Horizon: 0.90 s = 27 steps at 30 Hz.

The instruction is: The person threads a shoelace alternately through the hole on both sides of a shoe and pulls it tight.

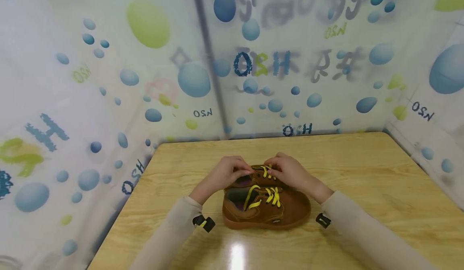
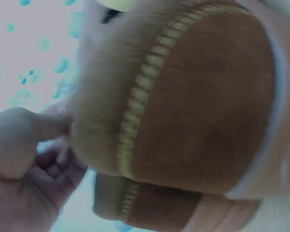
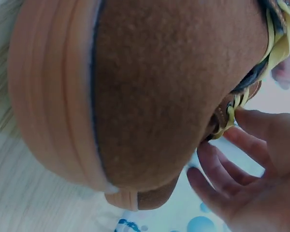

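Note:
Two brown shoes with yellow laces lie side by side on the table, toes to the right. The near shoe [image 1: 290,207] has loose lace ends draped over its opening. Behind it, the far shoe [image 1: 259,177] is partly covered by it and by the hands. My left hand [image 1: 228,173] pinches the edge of the far shoe's opening with thumb and fingertips; any lace between them is hidden. In the right wrist view, the thumb and forefinger of my right hand [image 3: 261,169] pinch the yellow shoelace [image 3: 231,117] on the far shoe. The near shoe's heel [image 2: 203,106] fills much of the left wrist view.
The shoes stand on a light wooden table [image 1: 174,161]. A patterned curtain [image 1: 308,97] with blue and green dots hangs behind the table and along its sides. Black straps [image 1: 204,223] sit at the wrists, over long pale sleeves [image 1: 174,225].

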Each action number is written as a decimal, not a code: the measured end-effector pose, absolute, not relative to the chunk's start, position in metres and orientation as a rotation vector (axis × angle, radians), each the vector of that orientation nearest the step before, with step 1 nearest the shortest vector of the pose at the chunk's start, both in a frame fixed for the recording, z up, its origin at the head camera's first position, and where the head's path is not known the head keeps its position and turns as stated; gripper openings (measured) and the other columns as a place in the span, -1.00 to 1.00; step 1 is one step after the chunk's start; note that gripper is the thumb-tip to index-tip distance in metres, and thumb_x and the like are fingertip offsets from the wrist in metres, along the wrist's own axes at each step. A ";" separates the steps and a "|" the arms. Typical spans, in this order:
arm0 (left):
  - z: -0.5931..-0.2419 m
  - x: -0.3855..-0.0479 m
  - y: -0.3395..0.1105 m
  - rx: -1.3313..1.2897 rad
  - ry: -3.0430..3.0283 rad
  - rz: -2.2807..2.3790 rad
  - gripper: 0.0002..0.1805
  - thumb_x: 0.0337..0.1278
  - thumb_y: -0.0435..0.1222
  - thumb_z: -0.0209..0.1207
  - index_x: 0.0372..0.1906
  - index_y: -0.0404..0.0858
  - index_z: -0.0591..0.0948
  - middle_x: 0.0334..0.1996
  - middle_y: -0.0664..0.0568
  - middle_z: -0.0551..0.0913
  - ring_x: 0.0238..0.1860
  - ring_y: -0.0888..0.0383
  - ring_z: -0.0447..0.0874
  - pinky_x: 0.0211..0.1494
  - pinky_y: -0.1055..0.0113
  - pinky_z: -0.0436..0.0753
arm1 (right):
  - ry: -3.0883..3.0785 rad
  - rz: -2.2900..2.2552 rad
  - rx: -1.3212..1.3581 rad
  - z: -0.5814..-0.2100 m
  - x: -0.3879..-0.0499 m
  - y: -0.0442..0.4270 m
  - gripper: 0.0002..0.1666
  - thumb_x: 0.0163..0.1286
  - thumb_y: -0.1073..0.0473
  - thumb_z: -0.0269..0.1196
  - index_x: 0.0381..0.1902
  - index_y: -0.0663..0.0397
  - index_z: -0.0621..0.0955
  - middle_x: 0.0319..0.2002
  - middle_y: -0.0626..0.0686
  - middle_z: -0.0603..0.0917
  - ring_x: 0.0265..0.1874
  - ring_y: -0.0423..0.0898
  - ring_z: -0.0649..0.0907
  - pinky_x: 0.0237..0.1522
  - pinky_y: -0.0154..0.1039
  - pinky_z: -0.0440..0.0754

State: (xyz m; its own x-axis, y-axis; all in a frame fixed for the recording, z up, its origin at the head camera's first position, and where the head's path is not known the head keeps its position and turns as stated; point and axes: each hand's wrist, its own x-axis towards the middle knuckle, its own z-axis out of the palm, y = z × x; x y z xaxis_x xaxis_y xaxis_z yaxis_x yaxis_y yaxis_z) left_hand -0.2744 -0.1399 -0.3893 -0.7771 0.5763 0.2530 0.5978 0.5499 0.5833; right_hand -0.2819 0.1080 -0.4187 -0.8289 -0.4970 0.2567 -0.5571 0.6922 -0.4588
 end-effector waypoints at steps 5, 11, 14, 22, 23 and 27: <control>-0.401 -0.277 -0.136 -1.028 -2.799 -0.783 -0.82 0.28 -0.36 0.23 -0.12 -0.15 0.78 -0.30 0.07 0.65 -0.33 0.24 0.60 -0.29 0.51 0.59 | -2.703 0.722 0.952 -0.415 -0.273 0.102 -0.72 0.34 0.14 0.34 0.01 -0.04 0.71 -0.17 0.02 0.59 -0.48 -0.28 0.46 -0.42 -0.36 0.46; -0.407 -0.279 -0.124 -0.922 -2.748 -0.699 -0.83 0.17 -0.31 0.33 -0.13 -0.09 0.77 -0.30 0.12 0.78 -0.31 0.26 0.67 -0.18 0.45 0.61 | -2.644 0.730 1.014 -0.414 -0.270 0.095 -0.78 0.29 0.19 0.38 -0.09 -0.11 0.72 -0.21 -0.08 0.60 -0.38 -0.27 0.56 -0.32 -0.35 0.54; -0.408 -0.277 -0.118 -0.868 -2.738 -0.679 -0.85 0.14 -0.28 0.36 -0.17 -0.07 0.78 -0.33 0.15 0.81 -0.35 0.26 0.62 -0.21 0.43 0.56 | -2.611 0.743 1.013 -0.417 -0.270 0.094 -0.81 0.28 0.21 0.38 -0.14 -0.10 0.71 -0.22 -0.10 0.62 -0.35 -0.23 0.61 -0.28 -0.31 0.59; -0.412 -0.280 -0.115 -0.980 -2.747 -0.919 -0.76 0.23 -0.47 0.24 -0.04 -0.25 0.71 -0.22 -0.02 0.80 -0.24 0.16 0.79 -0.18 0.45 0.69 | -2.552 0.737 1.020 -0.423 -0.273 0.094 -0.84 0.28 0.19 0.38 -0.18 -0.12 0.68 -0.23 -0.11 0.62 -0.33 -0.21 0.64 -0.27 -0.29 0.61; -0.412 -0.281 -0.115 -0.995 -2.746 -0.944 -0.76 0.23 -0.48 0.22 -0.03 -0.26 0.70 -0.21 -0.04 0.80 -0.22 0.14 0.79 -0.16 0.45 0.69 | -2.546 0.740 1.021 -0.423 -0.273 0.094 -0.84 0.28 0.19 0.38 -0.19 -0.12 0.68 -0.23 -0.11 0.62 -0.33 -0.21 0.64 -0.27 -0.28 0.61; -0.412 -0.283 -0.119 -1.019 -2.751 -0.997 -0.73 0.25 -0.49 0.20 0.02 -0.27 0.67 -0.20 -0.05 0.79 -0.18 0.12 0.79 -0.14 0.47 0.69 | -2.541 0.766 1.013 -0.423 -0.274 0.094 -0.85 0.28 0.19 0.38 -0.20 -0.13 0.68 -0.24 -0.11 0.62 -0.35 -0.22 0.63 -0.28 -0.28 0.60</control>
State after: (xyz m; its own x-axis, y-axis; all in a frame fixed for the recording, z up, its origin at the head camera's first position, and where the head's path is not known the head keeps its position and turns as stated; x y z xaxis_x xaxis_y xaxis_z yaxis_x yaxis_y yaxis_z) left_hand -0.2833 -0.1186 -0.4123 -0.7830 0.5697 0.2499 0.5975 0.5769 0.5570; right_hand -0.2736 0.0941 -0.4226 -0.7063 -0.5438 0.4532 -0.7037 0.6092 -0.3657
